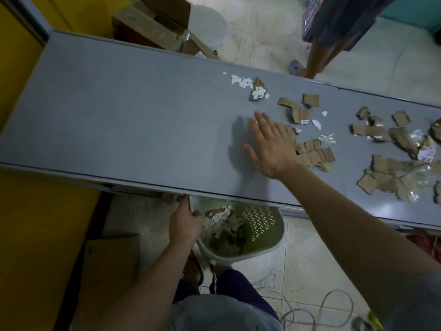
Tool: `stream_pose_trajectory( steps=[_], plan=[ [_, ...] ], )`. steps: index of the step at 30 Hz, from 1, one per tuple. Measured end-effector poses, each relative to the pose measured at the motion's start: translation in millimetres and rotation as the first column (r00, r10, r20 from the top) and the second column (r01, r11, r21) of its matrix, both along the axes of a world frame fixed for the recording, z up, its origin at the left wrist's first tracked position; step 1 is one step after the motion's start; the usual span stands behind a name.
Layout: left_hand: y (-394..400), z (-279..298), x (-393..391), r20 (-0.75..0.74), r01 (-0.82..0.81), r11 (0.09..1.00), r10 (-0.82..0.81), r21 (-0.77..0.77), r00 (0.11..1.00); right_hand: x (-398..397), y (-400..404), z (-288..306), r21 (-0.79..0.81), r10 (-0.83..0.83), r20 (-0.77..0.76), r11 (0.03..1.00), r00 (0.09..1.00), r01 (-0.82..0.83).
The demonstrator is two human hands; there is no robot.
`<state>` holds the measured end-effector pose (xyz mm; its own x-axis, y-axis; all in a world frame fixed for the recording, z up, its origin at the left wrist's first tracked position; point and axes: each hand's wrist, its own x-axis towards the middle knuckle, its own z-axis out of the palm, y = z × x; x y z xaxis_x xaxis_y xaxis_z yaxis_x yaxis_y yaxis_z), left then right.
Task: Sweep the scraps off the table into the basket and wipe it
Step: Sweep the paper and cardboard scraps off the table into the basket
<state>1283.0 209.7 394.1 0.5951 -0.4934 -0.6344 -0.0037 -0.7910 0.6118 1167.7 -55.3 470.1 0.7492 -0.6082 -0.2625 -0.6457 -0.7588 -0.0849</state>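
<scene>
From the head camera, the long grey counter (119, 111) runs across the picture, from about 9 o'clock up on the left to about 4 o'clock down on the right. Its long way goes left to right and tips down a little to the right.

The scraps (312, 152) are brown card bits and small white paper bits. They lie spread over the right half of the counter, in a band that follows the counter's long way. A small heap of white bits (241, 81) sits near the far edge, at about 12 o'clock from the right hand.

The right hand (269, 144) is spread wide and flat, palm down, with fingers pointing to about 11 o'clock. It holds nothing. Its far side touches the nearest brown bits, which lie at about 3 o'clock from it. The left side of the counter, at its 9 o'clock, is bare grey.

The left hand (186, 223) is below the near edge of the counter. It is closed around the rim of the green basket (262, 225), thumb inside and fingers outside. The basket sits just under the counter edge, at about 6 o'clock from the right hand, with its open top tipped up toward the counter. Inside it lie white and brown bits (222, 223).

Another person's legs (319, 56) stand on the floor past the far edge.
</scene>
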Motion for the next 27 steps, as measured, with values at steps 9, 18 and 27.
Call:
stream_pose_trajectory(
  steps=[9,18,27],
  plan=[
    [-6.7,-2.5,-8.8,0.027,-0.055,0.997,0.054,0.061,0.998,73.8,-96.4,-7.4,-0.036,-0.009,-0.025,0.999,1.000,0.009],
    [-3.4,-9.6,-10.1,0.066,-0.084,0.992,0.078,0.090,0.995,97.5,-131.8,-34.3,0.034,0.009,-0.044,0.999,0.999,-0.007],
    [-11.4,-2.7,-12.4,0.058,-0.101,0.990,0.096,0.096,0.994,36.8,-3.7,-37.9,0.095,0.222,0.032,0.970,0.974,-0.224]
  ],
)
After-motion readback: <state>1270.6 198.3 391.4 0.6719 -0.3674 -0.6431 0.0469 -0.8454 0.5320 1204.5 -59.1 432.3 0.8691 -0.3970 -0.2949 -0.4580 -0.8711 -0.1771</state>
